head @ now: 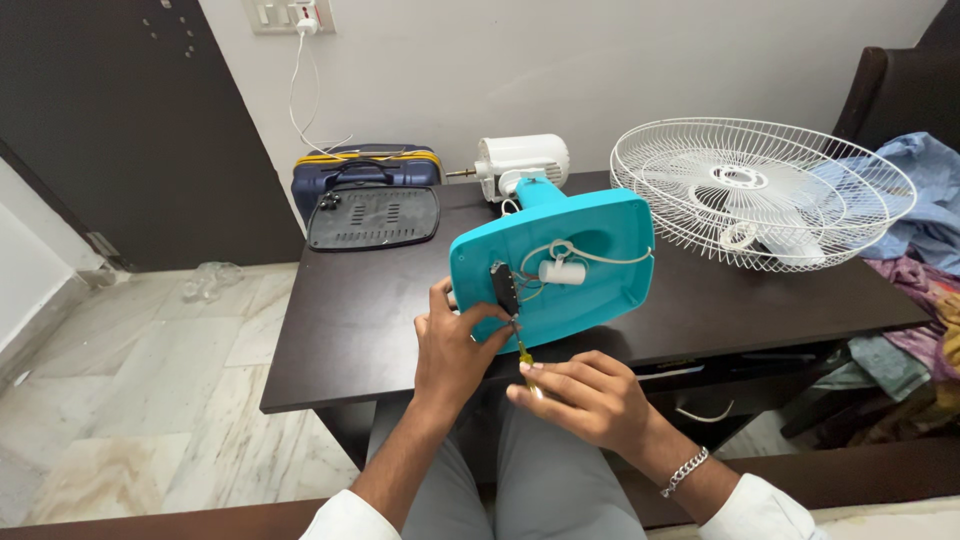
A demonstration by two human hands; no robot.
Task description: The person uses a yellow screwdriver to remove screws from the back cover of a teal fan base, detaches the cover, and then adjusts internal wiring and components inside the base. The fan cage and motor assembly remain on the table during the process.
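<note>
Gripping one teal fan base point(590, 250) and one screwdriver point(524, 358), two hands point(455, 345).

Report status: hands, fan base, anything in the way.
Left hand grips turquoise fan base at black switch block. Right hand holds screwdriver, tip at block. Nothing blocking.

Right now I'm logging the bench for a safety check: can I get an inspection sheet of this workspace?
Surface: dark brown wooden table.
Job's things: turquoise plastic fan base tilted up, underside showing; small yellow-handled screwdriver at its black switch block.
Clutter: white wire fan guard, white fan motor, black vented cover plate.
Grippers: left hand steadies base; right hand holds screwdriver.
Cables: white cord from wall socket.
Surroundings: blue suitcase, marble floor.
</note>
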